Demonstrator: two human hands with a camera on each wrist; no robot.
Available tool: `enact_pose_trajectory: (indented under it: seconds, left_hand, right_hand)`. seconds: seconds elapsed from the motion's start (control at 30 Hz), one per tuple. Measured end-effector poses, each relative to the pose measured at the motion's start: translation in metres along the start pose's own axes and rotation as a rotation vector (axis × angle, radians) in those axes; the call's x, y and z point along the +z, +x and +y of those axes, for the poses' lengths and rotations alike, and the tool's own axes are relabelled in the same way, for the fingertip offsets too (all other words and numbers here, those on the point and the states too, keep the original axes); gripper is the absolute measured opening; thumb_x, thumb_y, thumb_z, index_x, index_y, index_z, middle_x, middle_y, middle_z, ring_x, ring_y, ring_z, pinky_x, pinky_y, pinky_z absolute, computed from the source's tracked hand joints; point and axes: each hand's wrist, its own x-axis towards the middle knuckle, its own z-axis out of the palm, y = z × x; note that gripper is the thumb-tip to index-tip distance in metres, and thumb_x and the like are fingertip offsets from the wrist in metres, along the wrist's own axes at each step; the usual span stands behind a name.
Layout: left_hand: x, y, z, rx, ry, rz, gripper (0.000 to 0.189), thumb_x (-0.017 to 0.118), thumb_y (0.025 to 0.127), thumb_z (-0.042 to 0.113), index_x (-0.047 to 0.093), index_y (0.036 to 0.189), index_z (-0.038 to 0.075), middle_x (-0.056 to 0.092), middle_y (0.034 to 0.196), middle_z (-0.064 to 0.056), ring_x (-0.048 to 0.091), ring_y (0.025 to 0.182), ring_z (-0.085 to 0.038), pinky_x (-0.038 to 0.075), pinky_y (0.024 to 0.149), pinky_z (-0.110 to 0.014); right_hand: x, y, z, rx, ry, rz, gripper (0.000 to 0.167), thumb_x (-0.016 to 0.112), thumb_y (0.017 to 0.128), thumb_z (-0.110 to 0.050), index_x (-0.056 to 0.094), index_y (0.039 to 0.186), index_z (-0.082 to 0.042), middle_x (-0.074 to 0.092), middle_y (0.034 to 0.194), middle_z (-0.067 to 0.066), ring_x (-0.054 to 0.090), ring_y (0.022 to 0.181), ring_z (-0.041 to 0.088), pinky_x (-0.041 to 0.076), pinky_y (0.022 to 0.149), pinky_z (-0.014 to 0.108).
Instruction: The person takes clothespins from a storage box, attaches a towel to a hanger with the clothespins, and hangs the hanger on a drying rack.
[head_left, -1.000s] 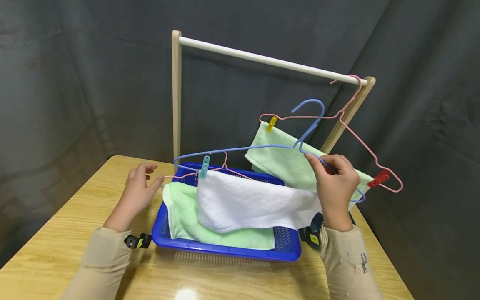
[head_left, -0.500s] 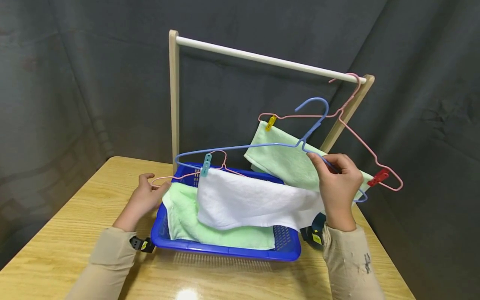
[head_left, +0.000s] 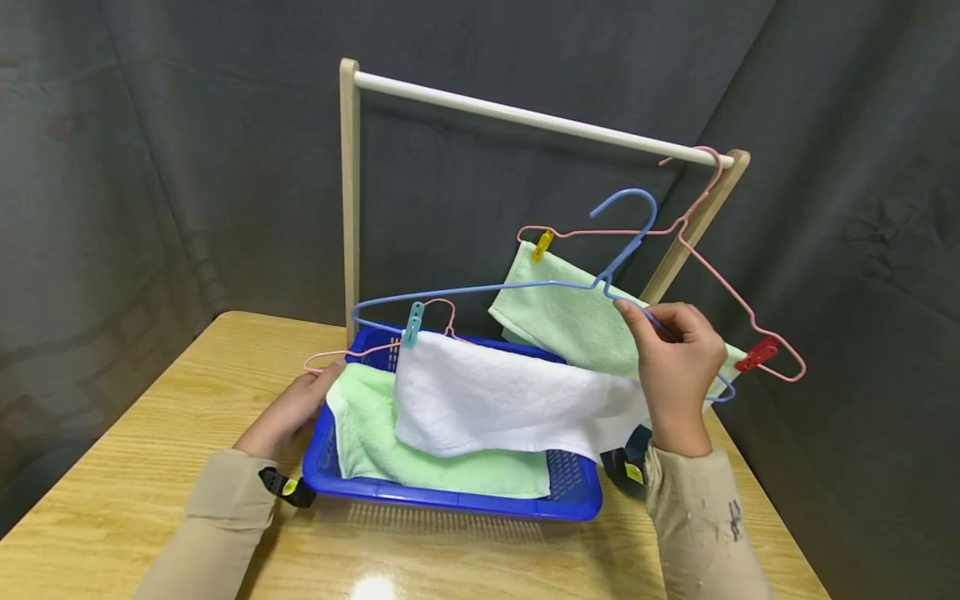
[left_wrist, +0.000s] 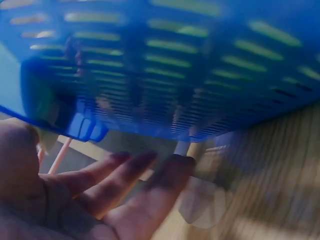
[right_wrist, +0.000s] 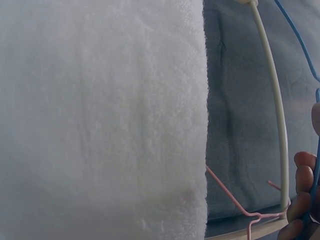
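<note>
My right hand (head_left: pixel 678 367) pinches the right arm of a blue clothes hanger (head_left: pixel 480 290). Its hook points up, short of the rack's bar. A white towel (head_left: pixel 510 400) hangs from this hanger, with a teal clothespin (head_left: pixel 412 325) at its left corner. Below lies a blue plastic basket (head_left: pixel 450 502) holding a pale green towel (head_left: pixel 442 475) and a pink hanger (head_left: pixel 367 351). My left hand (head_left: pixel 292 408) is at the basket's left rim, thumb by the edge. Outside the slotted wall, its fingers (left_wrist: pixel 150 205) extend nearly straight in the left wrist view.
A rack with a white bar (head_left: pixel 525 117) and wooden posts (head_left: pixel 350 200) stands behind the basket. At its right end hangs another pink hanger (head_left: pixel 712 187); yellow (head_left: pixel 543 246) and red (head_left: pixel 757 356) clothespins fasten another green towel (head_left: pixel 570 312) to it.
My left hand has moved right and down from beside the pink hanger's end to the basket's left rim. The blue hanger and white towel have shifted slightly up and right.
</note>
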Motion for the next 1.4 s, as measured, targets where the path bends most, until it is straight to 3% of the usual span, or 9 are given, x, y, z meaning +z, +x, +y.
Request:
enact_pose_trajectory:
  seconds: [0.17, 0.4, 0.7, 1.13, 1.4]
  left_hand:
    - [0.005, 0.002, 0.001, 0.06, -0.028, 0.028, 0.062, 0.037, 0.108, 0.05, 0.066, 0.11, -0.005, 0.07, 0.084, -0.001, 0.067, 0.075, -0.01, 0.055, 0.071, -0.025]
    - [0.006, 0.001, 0.0, 0.081, -0.085, 0.03, 0.057, 0.038, 0.109, 0.045, 0.07, 0.093, 0.0, 0.069, 0.071, 0.001, 0.066, 0.063, -0.011, 0.056, 0.061, -0.026]
    - [0.004, -0.001, 0.0, 0.096, -0.087, 0.006, 0.056, 0.037, 0.11, 0.045, 0.068, 0.094, 0.001, 0.068, 0.07, 0.001, 0.066, 0.062, -0.011, 0.055, 0.059, -0.025]
    - [0.004, 0.002, -0.004, 0.095, -0.087, 0.002, 0.058, 0.036, 0.11, 0.047, 0.07, 0.093, 0.003, 0.068, 0.071, 0.001, 0.066, 0.064, -0.012, 0.056, 0.06, -0.026]
    - [0.007, 0.005, -0.005, 0.095, -0.108, -0.015, 0.059, 0.035, 0.11, 0.047, 0.07, 0.095, 0.001, 0.067, 0.069, 0.0, 0.066, 0.062, -0.012, 0.055, 0.058, -0.026]
  right_hand:
    - [-0.001, 0.006, 0.003, -0.031, 0.011, 0.009, 0.025, 0.088, 0.079, -0.009, 0.071, 0.073, 0.008, 0.056, 0.069, -0.015, 0.051, 0.062, 0.0, 0.042, 0.061, 0.015]
    - [0.0, 0.016, -0.003, -0.045, -0.004, 0.032, 0.032, 0.091, 0.077, -0.018, 0.072, 0.072, 0.006, 0.057, 0.068, -0.013, 0.052, 0.062, 0.0, 0.042, 0.061, 0.015]
    - [-0.004, 0.035, -0.005, -0.073, -0.098, 0.051, 0.038, 0.087, 0.082, -0.027, 0.074, 0.081, 0.009, 0.053, 0.072, -0.024, 0.052, 0.066, -0.004, 0.042, 0.063, 0.015]
    - [-0.004, 0.062, -0.011, -0.067, -0.179, 0.075, 0.044, 0.082, 0.087, -0.035, 0.074, 0.089, 0.008, 0.052, 0.077, -0.023, 0.05, 0.07, -0.008, 0.038, 0.067, 0.015]
    - [-0.004, 0.073, -0.013, -0.052, -0.235, 0.046, 0.04, 0.076, 0.093, -0.035, 0.074, 0.094, 0.005, 0.063, 0.083, -0.002, 0.047, 0.073, -0.009, 0.036, 0.069, 0.016]
